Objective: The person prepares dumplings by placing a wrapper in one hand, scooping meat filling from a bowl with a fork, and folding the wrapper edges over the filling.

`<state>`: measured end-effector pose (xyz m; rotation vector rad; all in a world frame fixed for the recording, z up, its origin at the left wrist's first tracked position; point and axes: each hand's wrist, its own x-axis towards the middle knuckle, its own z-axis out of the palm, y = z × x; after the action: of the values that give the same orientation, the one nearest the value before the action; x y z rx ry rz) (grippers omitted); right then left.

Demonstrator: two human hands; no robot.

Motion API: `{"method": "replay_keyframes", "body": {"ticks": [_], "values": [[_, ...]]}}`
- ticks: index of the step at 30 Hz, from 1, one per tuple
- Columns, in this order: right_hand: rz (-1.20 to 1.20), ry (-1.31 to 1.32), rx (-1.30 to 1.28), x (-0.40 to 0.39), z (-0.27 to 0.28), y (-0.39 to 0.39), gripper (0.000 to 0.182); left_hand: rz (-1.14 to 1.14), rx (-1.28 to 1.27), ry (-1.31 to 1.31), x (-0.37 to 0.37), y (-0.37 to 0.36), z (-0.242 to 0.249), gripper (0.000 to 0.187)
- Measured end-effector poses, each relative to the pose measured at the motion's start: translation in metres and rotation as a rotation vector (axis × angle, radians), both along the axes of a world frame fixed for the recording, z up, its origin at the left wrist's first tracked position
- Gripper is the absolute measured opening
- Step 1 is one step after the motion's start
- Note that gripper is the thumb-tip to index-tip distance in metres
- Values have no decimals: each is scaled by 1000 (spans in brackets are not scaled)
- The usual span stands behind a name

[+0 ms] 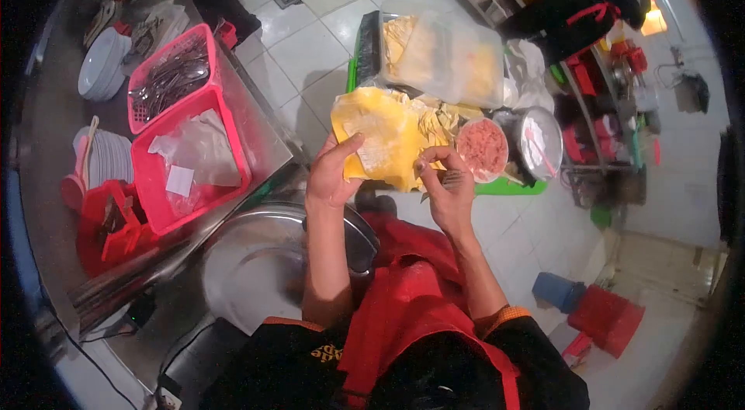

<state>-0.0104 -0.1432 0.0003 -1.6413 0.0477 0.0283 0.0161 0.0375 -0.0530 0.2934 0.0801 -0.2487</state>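
While both forearms reach forward and up from the red apron (403, 309), the left hand (332, 169) holds a yellow wrapper sheet (380, 138) out over the floor, in front of the person's chest. Its thumb lies across the lower face of the sheet and the other fingers are curled behind it, so the hand is clamped on the sheet's lower left edge, the wrist bent slightly inward. The right hand (448, 185) sits just beside the sheet's lower right corner, palm turned down and toward the body. Its fingertips (423, 163) are pinched together at the sheet's edge; whether something small is held between them I cannot tell.

Just past the sheet lies a stack of thin yellow wrappers (438, 119), and to the right of it a round bowl of pink minced filling (482, 147) next to a metal lid (539, 142). Behind these stands a clear plastic container (446, 57) with more yellow sheets inside. These rest on a green tray (508, 186) low over the tiled floor.

To the left, a steel tabletop (54, 123) carries a pink basket of cutlery (171, 72), a second pink basket (190, 165) with plastic bags in it, stacked white bowls (105, 64) and plates (109, 158). A large round steel basin (248, 266) lies below the left elbow. Another person in black stands at upper right near shelves.
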Motion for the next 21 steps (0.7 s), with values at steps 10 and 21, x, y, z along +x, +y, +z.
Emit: {"method": "replay_keyframes", "body": {"ticks": [10,21], "values": [[-113,9,72,-7,-18,-26,7,29,335,277,-2,-8,6,47],[-2,147,172,-11,-26,-12,16,30,340,227,-1,-8,6,49]]}}
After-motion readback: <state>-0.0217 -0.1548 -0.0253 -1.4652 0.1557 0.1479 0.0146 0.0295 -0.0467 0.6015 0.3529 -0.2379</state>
